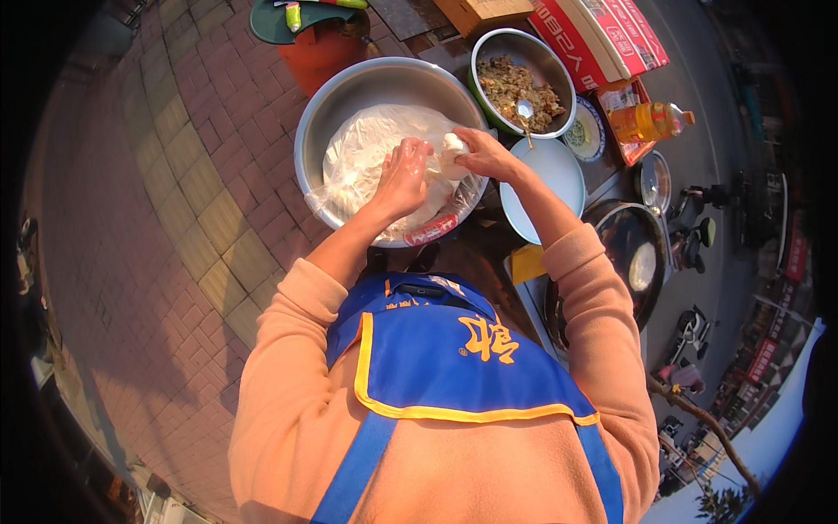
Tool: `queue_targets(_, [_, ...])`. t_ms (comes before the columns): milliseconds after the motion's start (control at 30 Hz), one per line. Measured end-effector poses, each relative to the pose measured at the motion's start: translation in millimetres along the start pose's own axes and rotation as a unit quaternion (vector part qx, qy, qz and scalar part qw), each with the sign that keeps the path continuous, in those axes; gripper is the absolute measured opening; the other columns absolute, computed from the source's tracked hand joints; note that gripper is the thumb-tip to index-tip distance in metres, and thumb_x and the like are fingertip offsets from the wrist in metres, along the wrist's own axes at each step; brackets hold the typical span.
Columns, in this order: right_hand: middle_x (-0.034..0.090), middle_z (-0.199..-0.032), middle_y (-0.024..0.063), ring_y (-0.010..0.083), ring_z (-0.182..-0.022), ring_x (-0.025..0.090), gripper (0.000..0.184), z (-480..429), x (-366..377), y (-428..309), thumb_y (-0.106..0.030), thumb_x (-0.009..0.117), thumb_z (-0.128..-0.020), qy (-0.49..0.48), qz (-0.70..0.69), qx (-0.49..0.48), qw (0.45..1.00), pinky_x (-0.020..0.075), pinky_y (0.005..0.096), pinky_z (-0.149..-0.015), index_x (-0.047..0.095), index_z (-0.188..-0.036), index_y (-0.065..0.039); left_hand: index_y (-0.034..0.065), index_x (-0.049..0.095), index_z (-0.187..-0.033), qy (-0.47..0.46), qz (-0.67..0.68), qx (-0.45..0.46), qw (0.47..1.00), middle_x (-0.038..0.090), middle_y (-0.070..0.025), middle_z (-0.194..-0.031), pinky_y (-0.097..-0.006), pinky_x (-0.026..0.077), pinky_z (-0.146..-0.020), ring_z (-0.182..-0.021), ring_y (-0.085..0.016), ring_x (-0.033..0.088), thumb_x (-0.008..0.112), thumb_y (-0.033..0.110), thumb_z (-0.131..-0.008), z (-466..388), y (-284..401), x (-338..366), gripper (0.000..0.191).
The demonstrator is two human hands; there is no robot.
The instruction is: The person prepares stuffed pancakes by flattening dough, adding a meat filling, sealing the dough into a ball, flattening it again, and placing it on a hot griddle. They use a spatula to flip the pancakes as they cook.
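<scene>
A large metal basin (314, 124) stands before me, holding a mass of white dough (373, 141) partly covered by clear plastic film (334, 196). My right hand (484, 154) grips a small lump of dough (453, 157) at the basin's right side. Over the big dough lies my left hand (404, 177), fingers bent and shiny; it seems to hold nothing. A metal bowl (481, 105) of chopped filling (517, 88) with a spoon (524, 109) is just beyond my right hand. Beside my right forearm sits a round light-blue plate (550, 183).
At right, a dark round pan (615, 229) holds a flat piece of dough (642, 266). An oil bottle (645, 122), a patterned dish (584, 134) and a red-and-white carton (602, 39) stand at back right. An orange bucket (324, 56) with a green lid (265, 23) is behind the basin.
</scene>
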State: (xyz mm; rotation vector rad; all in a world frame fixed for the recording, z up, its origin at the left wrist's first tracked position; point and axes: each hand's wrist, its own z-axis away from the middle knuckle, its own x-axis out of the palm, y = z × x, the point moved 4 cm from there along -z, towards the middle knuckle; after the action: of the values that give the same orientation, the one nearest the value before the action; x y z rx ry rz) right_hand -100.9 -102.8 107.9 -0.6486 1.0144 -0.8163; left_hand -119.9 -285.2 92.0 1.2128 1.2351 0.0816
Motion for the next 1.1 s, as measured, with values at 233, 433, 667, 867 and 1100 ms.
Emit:
queue_targets(233, [0.058,-0.123,0.0106,0.0206,-0.117,0.056,0.031,47,-6,-67,-0.015,0.065,-0.088,-0.079,-0.631,-0.098,0.766,0.0417,0.0361,-0.102,0.060,-0.116,-0.005,0.0040,0.050,-0.132,-0.046,0.798,-0.269,0.538,0.052,-0.0156,-0.134,-0.0444,0.041,-0.107,-0.118,-0.029,0.055,0.034,0.053,-0.104,-1,-6,14,0.058])
queue_targets(433, [0.051,-0.138,0.0120,0.0257,-0.127,0.048,0.045,56,50,-76,-0.036,0.049,-0.100,0.413,-0.057,-0.226,0.881,0.0355,0.0396,-0.108,0.052,-0.129,-0.003,-0.0001,0.046,-0.137,0.015,0.779,-0.291,0.555,0.049,-0.0183,-0.142,-0.0422,0.034,-0.115,-0.136,-0.031,0.044,0.035,0.039,-0.106,-13,47,25,0.052])
queue_targets(667, [0.063,-0.115,0.0133,0.0280,-0.106,0.062,0.032,79,47,27,-0.025,0.041,-0.101,0.153,-0.889,-0.129,0.411,0.0512,0.0398,-0.096,0.056,-0.117,-0.002,0.0023,0.030,-0.150,0.034,0.314,-0.015,0.949,0.030,-0.0218,-0.149,-0.0477,0.021,-0.117,-0.140,-0.036,0.028,0.046,0.050,-0.101,0,140,46,0.070])
queue_targets(867, [0.020,-0.160,0.0241,0.0334,-0.149,0.019,0.063,150,68,38,-0.036,0.033,-0.108,0.364,-0.279,0.140,0.878,0.0143,0.0400,-0.122,0.021,-0.153,0.006,0.0045,0.046,-0.134,-0.092,0.680,-0.447,0.574,0.059,-0.0150,-0.119,-0.0375,0.053,-0.090,-0.108,-0.027,0.061,0.050,0.025,-0.102,-10,97,159,0.038])
queue_targets(1100, [0.055,-0.135,0.0228,0.0365,-0.126,0.053,0.056,189,-2,144,-0.040,0.038,-0.103,0.517,-0.524,0.077,0.673,0.0398,0.0457,-0.107,0.054,-0.132,0.005,0.0087,0.037,-0.147,-0.253,0.627,-0.360,0.643,0.047,-0.0110,-0.141,-0.0360,0.039,-0.107,-0.134,-0.020,0.043,0.044,0.054,-0.103,-3,178,235,0.063])
